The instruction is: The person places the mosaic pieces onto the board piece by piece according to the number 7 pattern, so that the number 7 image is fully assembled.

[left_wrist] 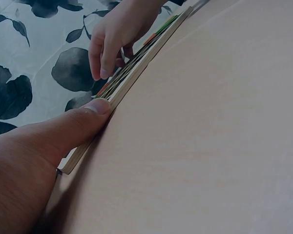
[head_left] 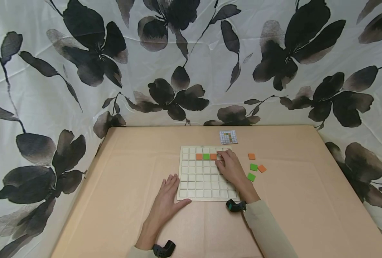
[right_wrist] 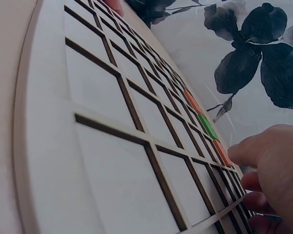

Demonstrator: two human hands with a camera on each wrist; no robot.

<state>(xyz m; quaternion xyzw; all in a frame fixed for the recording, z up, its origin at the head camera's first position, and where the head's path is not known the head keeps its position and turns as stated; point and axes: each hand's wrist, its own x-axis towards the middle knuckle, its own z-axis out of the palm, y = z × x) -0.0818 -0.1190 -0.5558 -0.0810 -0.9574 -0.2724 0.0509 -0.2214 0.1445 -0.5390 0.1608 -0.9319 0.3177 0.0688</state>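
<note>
Left hand (head_left: 169,197), fingers extended, touches grid board (head_left: 207,186); right hand (head_left: 233,171), grip unclear. Loose green tile (head_left: 253,167) likely light, stiff; pinch edges.

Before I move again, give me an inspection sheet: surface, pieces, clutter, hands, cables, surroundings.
Surface: pale wood-coloured table.
Pieces: grid board holding an orange tile, a green tile and another orange tile in a row; two orange tiles and two green tiles loose to its right; patterned card beyond it.
Clutter: nothing seen.
Left hand: at the board's left near corner.
Right hand: at the row's right end; whether it holds a tile is hidden.
Cables: nothing seen.
Surroundings: white flowered cloth behind and beside the table.
</note>
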